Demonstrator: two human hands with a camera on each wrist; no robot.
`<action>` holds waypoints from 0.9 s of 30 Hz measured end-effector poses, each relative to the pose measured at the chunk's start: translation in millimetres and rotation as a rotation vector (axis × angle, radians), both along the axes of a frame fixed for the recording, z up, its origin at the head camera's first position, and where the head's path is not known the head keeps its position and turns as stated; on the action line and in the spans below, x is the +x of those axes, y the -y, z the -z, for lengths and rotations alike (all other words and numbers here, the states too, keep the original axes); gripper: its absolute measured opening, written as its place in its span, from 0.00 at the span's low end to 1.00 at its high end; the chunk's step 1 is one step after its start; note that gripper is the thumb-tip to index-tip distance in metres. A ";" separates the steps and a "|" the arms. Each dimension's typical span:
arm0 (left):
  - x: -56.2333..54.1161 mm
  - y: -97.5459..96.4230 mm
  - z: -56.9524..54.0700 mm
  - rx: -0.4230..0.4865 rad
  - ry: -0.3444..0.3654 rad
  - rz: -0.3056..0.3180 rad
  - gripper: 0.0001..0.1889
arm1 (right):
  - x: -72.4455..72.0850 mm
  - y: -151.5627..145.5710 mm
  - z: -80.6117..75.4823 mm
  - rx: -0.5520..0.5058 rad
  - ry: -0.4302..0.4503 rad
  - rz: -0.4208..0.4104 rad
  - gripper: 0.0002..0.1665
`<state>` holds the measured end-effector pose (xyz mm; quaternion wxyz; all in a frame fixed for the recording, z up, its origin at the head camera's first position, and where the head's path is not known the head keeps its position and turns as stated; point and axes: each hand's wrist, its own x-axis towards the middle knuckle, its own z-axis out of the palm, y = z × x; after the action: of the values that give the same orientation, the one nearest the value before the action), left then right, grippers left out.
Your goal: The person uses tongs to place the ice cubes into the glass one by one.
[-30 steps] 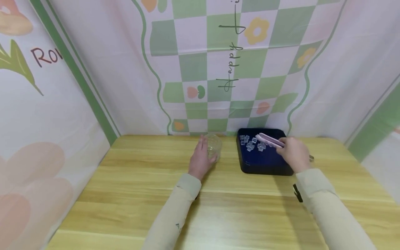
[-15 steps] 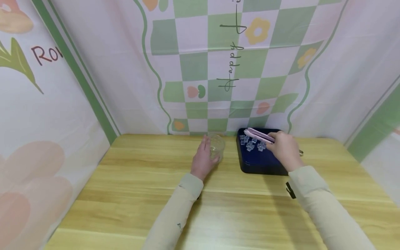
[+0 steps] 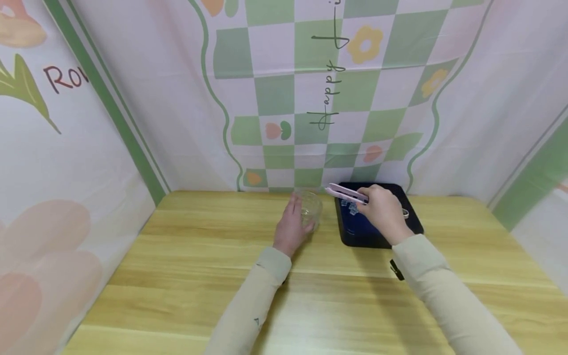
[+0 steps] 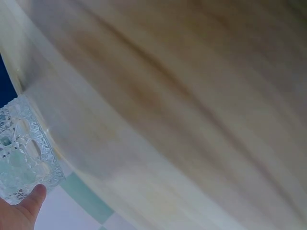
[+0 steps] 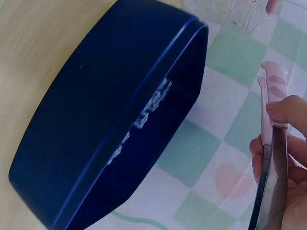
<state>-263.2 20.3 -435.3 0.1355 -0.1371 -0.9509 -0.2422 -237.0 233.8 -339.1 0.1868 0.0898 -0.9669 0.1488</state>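
My left hand (image 3: 290, 229) holds a clear textured glass (image 3: 312, 209) near the table's back edge, fingers along its left side and thumb on the near side. The left wrist view shows the patterned glass (image 4: 21, 153) and one fingertip. In my right hand (image 3: 383, 209) is a pair of tongs (image 3: 348, 194) with pink tips and metal arms, pinched between thumb and fingers. Their tips point left, past the tray's left rim towards the glass; in the right wrist view they are close together. Clear ice-cube-like pieces (image 3: 353, 207) lie in the dark blue tray (image 3: 364, 239), partly hidden by the tongs and hand.
The tray stands right of the glass at the back of the wooden table (image 3: 199, 276). A printed curtain (image 3: 275, 93) hangs right behind the table, with more cloth at both sides. The right sleeve (image 3: 448, 291) reaches in over the table's right part.
My right hand has carried the tongs left, from over the tray to beyond its left rim near the glass. The left hand and glass have shifted slightly right.
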 end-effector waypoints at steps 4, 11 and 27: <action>0.8 -1.9 -1.2 0.003 0.012 0.001 0.43 | 0.8 9.7 1.4 -0.004 0.020 -0.019 0.16; 1.8 -5.9 -2.2 -0.007 0.039 0.009 0.45 | 3.2 21.6 3.9 0.006 0.037 -0.057 0.16; 4.6 -8.9 -2.3 -0.009 0.080 0.011 0.46 | 4.1 30.9 15.2 0.051 0.061 -0.084 0.16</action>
<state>-258.6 29.2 -433.0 0.0955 -0.1333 -0.9559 -0.2438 -232.9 202.9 -354.3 0.1486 0.1305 -0.9710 0.1346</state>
